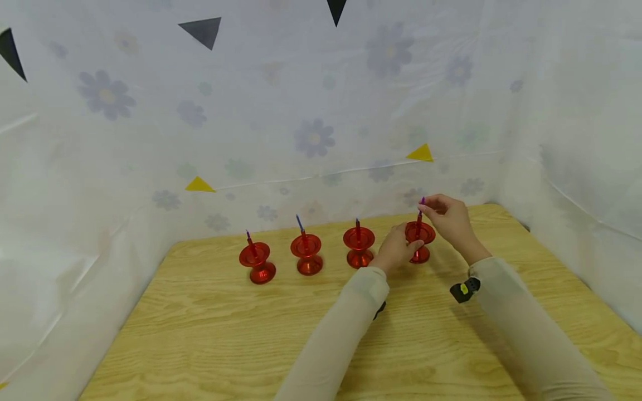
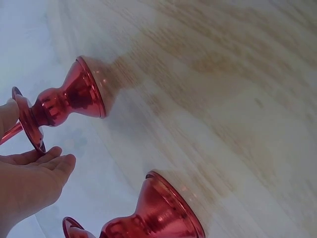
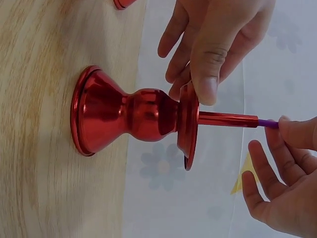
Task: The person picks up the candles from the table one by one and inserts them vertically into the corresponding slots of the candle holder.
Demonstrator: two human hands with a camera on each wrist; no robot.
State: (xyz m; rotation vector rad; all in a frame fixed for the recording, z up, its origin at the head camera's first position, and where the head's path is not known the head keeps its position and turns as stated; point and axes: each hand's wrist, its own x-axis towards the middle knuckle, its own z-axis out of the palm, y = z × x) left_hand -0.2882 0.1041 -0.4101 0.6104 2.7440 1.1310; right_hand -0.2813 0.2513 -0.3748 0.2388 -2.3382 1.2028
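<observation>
A shiny red candle holder [image 1: 420, 255] stands upright at the right end of a row on the table. My left hand [image 1: 395, 248] grips the rim of its dish between thumb and fingers, seen close in the right wrist view. My right hand [image 1: 451, 220] pinches a thin purple candle [image 3: 268, 123] between thumb and index finger, its other fingers spread loosely. The candle's lower end sits at the mouth of the red tube [image 3: 228, 119] that rises from the dish. In the left wrist view the fingers [image 2: 63, 166] lie by the dish edge.
Three more red holders stand leftward in the row: one [image 1: 359, 257] beside my left forearm, a middle one [image 1: 309, 264] with a tilted blue-purple candle [image 1: 300, 222], and a leftmost one [image 1: 262, 273]. Flowered white sheeting [image 1: 281, 150] hangs behind the wood-grain table [image 1: 210, 334].
</observation>
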